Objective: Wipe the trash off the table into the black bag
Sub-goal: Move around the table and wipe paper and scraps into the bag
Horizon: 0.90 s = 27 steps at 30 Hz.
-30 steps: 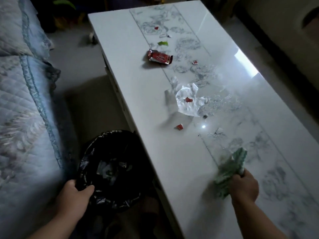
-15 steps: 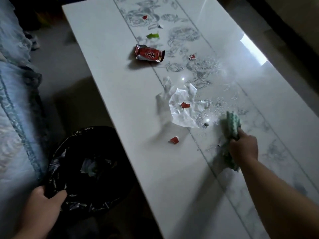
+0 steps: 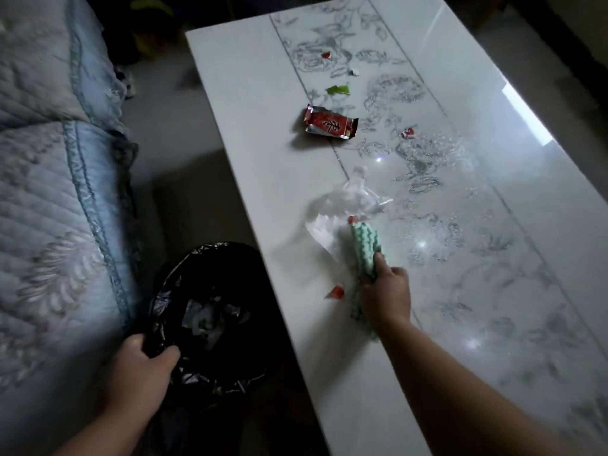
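My right hand (image 3: 385, 296) grips a green-and-white cloth (image 3: 366, 245) on the white table (image 3: 263, 179). The cloth's tip presses against a crumpled clear plastic wrapper (image 3: 342, 209). A small red scrap (image 3: 336, 292) lies just left of my hand. Farther up lie a red snack packet (image 3: 330, 125), a green scrap (image 3: 338, 90) and two small red scraps (image 3: 408, 132) (image 3: 325, 55). My left hand (image 3: 139, 370) holds the rim of the black bag (image 3: 210, 311), which hangs open beside the table's left edge with some white trash inside.
A pale blue quilted sofa cover (image 3: 52, 192) fills the left side, close to the bag. Grey floor (image 3: 171, 133) runs between sofa and table. The table's right part is glossy with a grey floral pattern (image 3: 493, 245).
My right hand has swept the cloth leftwards across the table into the clear wrapper, pushing it towards the left edge. My left hand keeps hold of the bag.
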Tool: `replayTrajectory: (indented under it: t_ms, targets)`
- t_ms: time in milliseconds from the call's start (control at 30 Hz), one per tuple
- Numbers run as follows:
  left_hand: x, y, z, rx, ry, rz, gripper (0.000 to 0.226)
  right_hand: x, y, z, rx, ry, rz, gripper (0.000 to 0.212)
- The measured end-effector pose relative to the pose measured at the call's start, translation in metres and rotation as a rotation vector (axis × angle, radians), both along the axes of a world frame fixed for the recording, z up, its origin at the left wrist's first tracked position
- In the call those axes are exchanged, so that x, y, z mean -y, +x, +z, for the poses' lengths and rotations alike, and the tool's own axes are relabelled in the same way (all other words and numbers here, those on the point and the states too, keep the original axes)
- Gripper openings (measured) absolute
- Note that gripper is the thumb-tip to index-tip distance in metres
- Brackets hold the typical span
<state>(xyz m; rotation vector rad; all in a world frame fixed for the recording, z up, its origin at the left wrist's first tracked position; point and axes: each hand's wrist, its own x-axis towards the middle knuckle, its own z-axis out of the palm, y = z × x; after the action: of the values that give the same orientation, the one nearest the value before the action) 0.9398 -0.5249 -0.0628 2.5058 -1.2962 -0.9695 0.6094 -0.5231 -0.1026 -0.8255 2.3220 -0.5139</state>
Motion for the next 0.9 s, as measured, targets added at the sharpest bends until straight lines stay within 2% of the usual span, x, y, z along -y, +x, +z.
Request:
replayTrajectory:
  t_ms: [233, 533, 633, 767, 833, 900]
  targets:
    - [0.012, 0.005, 0.003, -0.059, -0.012, -0.001, 0.015, 0.005, 0.088, -0.003, 0.090, -0.087, 0.136, 0.052]
    - [0.027, 0.018, -0.006, -0.014, 0.012, -0.035, 0.015, 0.030, 0.136, 0.016, 0.161, -0.021, 0.393, 0.027]
    - [0.035, 0.023, -0.011, -0.038, 0.021, -0.023, 0.014, 0.033, 0.107, 0.027, 0.098, -0.139, 0.245, 0.019]
    - [0.051, 0.027, -0.012, -0.094, 0.028, 0.015, 0.023, 0.028, 0.022, 0.031, 0.018, -0.203, -0.198, 0.013]
    - [0.063, 0.028, -0.014, -0.096, 0.025, 0.018, 0.030, 0.024, -0.025, 0.029, -0.076, -0.142, -0.405, 0.014]
    - [0.077, 0.030, -0.019, -0.080, 0.023, 0.017, 0.027, 0.024, -0.066, 0.024, -0.149, -0.033, -0.525, 0.021]
